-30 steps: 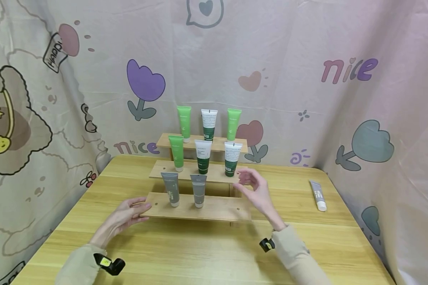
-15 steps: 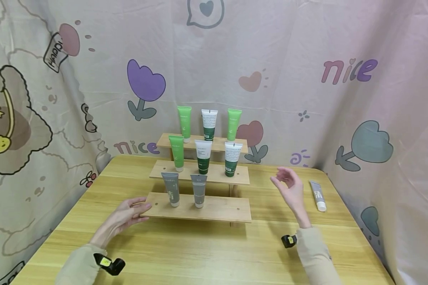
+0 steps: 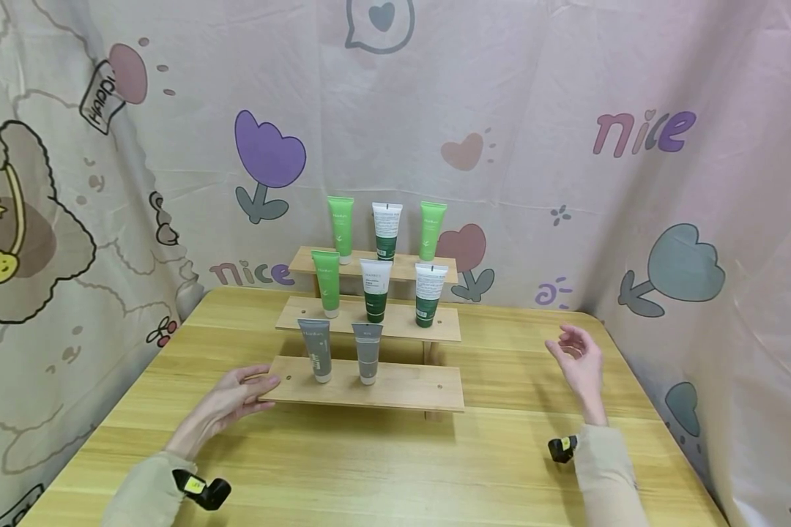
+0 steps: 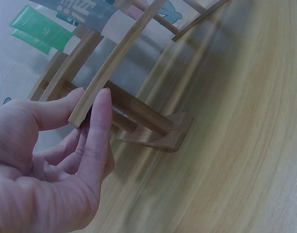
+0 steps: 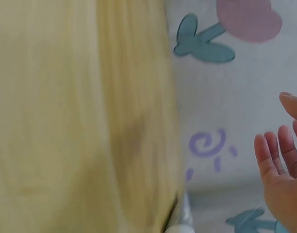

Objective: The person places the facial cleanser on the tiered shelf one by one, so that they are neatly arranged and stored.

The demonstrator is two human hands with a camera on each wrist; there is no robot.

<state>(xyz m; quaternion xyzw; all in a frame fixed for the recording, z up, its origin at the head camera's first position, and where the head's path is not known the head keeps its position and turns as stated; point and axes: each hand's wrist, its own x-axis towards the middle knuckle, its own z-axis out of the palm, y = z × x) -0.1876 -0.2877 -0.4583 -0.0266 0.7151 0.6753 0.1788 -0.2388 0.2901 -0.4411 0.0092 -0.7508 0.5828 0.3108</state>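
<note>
My left hand (image 3: 234, 399) pinches the left end of the lowest shelf of a three-tier wooden display stand (image 3: 409, 384); in the left wrist view the thumb lies above the board (image 4: 107, 73) and fingers below. Two grey squeeze tubes stand cap-down on that shelf: a left one (image 3: 316, 351) and a middle one (image 3: 368, 353). My right hand (image 3: 581, 366), fingers loosely bent and holding nothing, hovers over the table's right side. It hides a loose tube in the head view; part of that tube (image 5: 181, 218) shows at the bottom of the right wrist view.
The middle shelf bears a light green tube (image 3: 327, 282) and two white-and-green tubes (image 3: 375, 289). On the top shelf stand two light green tubes (image 3: 431, 230) with a white-and-green one (image 3: 387, 228) between them. A printed curtain (image 3: 514, 88) hangs behind the wooden table (image 3: 369, 476).
My right hand has moved from beside the stand rightward to the loose grey tube, which it now covers in the head view. My left hand and the tubes on the stand have stayed put.
</note>
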